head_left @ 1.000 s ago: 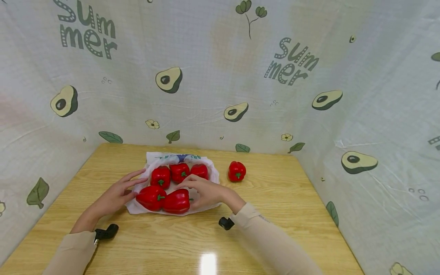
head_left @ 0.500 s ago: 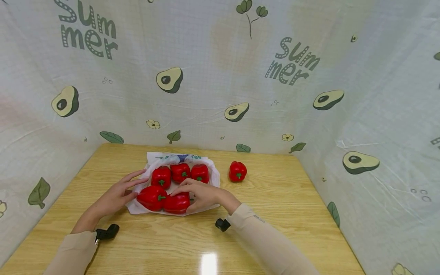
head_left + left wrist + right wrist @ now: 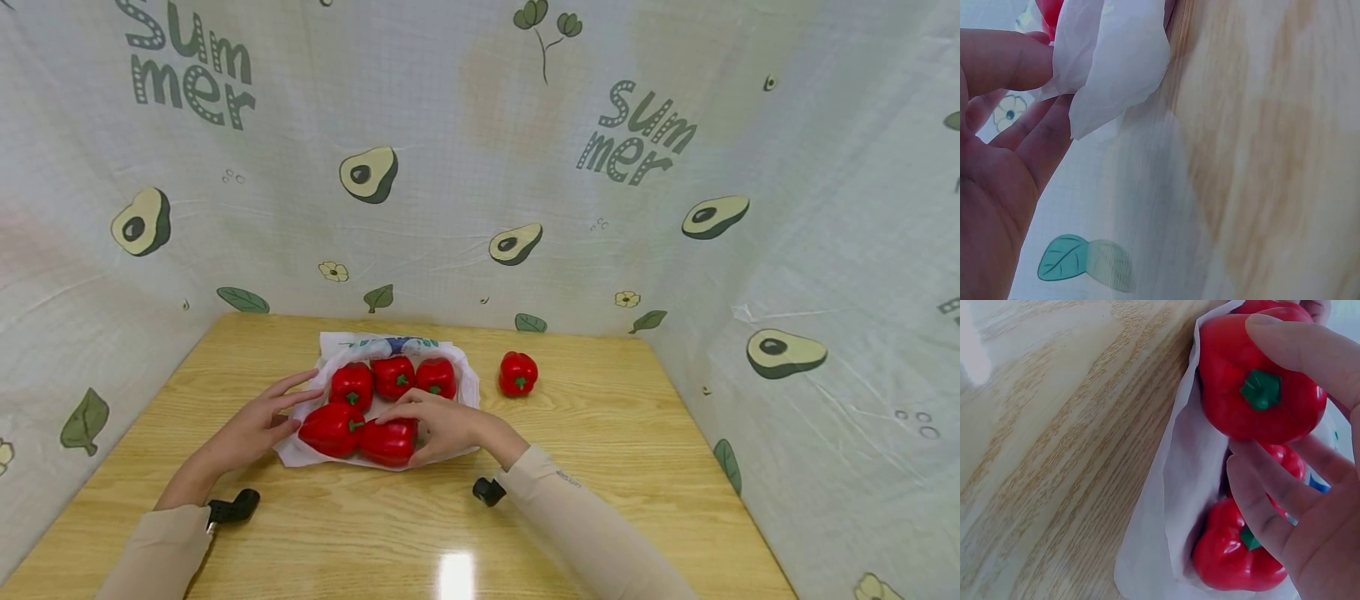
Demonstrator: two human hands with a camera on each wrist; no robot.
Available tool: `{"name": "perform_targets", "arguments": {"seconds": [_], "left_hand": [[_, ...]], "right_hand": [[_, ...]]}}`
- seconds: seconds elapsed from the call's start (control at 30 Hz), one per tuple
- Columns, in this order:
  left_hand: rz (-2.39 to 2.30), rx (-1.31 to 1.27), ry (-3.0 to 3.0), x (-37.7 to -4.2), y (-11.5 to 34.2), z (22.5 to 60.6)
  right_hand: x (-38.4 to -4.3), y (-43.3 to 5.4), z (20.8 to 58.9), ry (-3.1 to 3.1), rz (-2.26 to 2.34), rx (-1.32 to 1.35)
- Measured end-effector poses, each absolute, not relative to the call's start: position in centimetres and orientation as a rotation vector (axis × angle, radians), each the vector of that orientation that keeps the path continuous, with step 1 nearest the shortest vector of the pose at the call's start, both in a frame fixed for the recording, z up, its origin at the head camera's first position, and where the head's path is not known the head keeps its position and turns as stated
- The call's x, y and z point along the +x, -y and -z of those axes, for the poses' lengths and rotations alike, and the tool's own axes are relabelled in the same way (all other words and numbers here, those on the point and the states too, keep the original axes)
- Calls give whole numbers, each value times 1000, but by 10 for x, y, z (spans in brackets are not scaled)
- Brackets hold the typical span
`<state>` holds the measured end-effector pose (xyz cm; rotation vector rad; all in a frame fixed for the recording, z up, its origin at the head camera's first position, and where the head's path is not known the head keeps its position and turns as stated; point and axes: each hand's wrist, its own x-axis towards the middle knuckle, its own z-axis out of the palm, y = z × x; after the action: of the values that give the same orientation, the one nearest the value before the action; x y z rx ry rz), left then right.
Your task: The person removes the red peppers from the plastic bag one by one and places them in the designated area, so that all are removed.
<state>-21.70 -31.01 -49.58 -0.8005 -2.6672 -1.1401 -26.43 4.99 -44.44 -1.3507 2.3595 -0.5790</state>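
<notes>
My right hand (image 3: 444, 423) grips a red bell pepper (image 3: 390, 442) at the front of a white paper-like bag (image 3: 468, 383). In the right wrist view, the thumb lies over the top of that pepper (image 3: 1222, 362) with its green stem facing the camera. Another bell pepper (image 3: 330, 431) sits against it on the left. Behind them are three more bell peppers in a row, left (image 3: 351, 385), middle (image 3: 392, 377) and right (image 3: 437, 377). My left hand (image 3: 255, 425) touches the bag's left edge with spread, fairly straight fingers; its wrist view shows fingertips at the white material (image 3: 1122, 62).
A single bell pepper (image 3: 517, 374) stands on the wooden table (image 3: 585, 417) to the right of the bag. Printed cloth (image 3: 450, 167) hangs behind the table and along both sides. Small black devices (image 3: 489, 492) are strapped at the wrists.
My right hand has lowered and closed round the front right pepper, which has shifted slightly right. The front left pepper has rolled a little, its stem now higher. My left hand stays put.
</notes>
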Motion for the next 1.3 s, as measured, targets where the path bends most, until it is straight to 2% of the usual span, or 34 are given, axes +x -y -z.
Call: {"name": "perform_targets", "arguments": {"seconds": [0.63, 1.3], "left_hand": [[1140, -803, 2665, -217, 311, 497], [1141, -817, 2654, -217, 311, 498]], "right_hand": [[-262, -55, 452, -2426, 633, -1396], [-257, -46, 452, -2487, 661, -1266]]}}
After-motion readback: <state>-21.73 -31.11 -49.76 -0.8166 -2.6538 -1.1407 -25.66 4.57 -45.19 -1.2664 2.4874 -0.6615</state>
